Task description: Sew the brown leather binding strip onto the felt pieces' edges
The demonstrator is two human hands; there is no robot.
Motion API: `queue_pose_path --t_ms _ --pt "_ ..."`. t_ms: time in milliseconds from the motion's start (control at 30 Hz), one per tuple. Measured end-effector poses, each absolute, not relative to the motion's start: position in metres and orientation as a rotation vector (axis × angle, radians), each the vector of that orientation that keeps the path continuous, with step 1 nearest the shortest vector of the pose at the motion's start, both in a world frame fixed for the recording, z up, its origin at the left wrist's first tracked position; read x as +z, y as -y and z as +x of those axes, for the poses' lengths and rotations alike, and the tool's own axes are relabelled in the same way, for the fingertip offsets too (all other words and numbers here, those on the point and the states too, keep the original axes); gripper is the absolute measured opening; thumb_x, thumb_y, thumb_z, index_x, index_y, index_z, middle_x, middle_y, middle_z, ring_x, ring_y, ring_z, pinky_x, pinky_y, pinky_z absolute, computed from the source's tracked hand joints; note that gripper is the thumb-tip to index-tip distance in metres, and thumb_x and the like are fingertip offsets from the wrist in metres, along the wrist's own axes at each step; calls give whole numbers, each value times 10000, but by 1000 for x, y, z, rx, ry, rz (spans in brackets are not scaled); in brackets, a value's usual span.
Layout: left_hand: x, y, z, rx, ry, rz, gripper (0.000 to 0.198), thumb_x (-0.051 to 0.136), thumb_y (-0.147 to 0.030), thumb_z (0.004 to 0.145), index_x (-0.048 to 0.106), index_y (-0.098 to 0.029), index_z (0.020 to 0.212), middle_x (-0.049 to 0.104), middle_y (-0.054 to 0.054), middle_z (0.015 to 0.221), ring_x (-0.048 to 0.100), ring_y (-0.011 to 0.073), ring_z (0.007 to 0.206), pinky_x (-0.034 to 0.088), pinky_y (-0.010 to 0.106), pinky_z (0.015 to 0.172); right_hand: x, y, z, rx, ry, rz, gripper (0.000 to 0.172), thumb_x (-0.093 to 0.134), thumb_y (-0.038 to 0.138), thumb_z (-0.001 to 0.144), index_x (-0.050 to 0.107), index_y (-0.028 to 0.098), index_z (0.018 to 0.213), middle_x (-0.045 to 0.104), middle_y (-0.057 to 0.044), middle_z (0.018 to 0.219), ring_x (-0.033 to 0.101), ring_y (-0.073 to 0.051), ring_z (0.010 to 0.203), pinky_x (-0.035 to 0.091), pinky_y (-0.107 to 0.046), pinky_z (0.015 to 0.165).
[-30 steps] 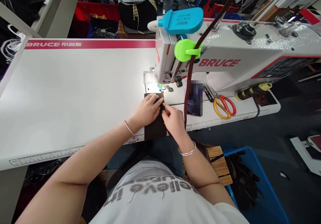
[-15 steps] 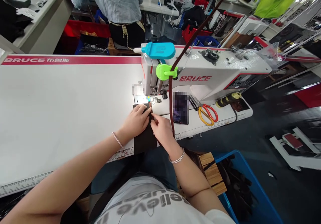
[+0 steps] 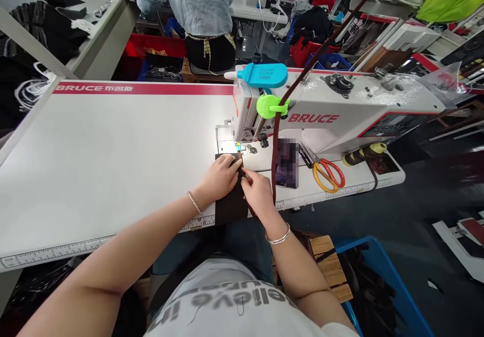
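Observation:
A dark piece of fabric lies in front of the sewing machine and hangs slightly over the table's front edge. My left hand rests on it, fingers stretched out flat just short of the needle area. At the fabric's right edge, my right hand is closed in a pinch on a brown strip. That brown strip comes down from above, passes a green clip on the machine head and runs behind my right wrist. A short stretch of it shows beside my left fingertips.
Right of the hands lie a phone, scissors with red and yellow handles and a thread cone. A blue bin with dark pieces stands at lower right beside a wooden stool. Another person sits behind the table.
The view has turned, so the machine, table and hands appear further right. Both hands stay at about the same place on the fabric; the right fingers look slightly more bent.

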State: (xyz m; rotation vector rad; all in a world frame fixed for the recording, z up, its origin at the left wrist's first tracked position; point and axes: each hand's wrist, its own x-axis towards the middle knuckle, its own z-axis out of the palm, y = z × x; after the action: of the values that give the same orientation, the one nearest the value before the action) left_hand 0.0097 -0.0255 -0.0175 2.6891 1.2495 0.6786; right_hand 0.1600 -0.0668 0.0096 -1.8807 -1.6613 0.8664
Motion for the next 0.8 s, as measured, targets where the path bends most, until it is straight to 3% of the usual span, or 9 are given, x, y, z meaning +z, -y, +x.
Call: queue_pose_path --t_ms 800 --pt "-19 11 6 634 -1252 2758 382 386 -230 967 595 -90 1254 552 174 1118 499 296 1057 510 452 931 5 58 161 952 1656 -1886 415 495 254 901 647 193 1282 707 -60 846 682 -162 771 558 -255 720"
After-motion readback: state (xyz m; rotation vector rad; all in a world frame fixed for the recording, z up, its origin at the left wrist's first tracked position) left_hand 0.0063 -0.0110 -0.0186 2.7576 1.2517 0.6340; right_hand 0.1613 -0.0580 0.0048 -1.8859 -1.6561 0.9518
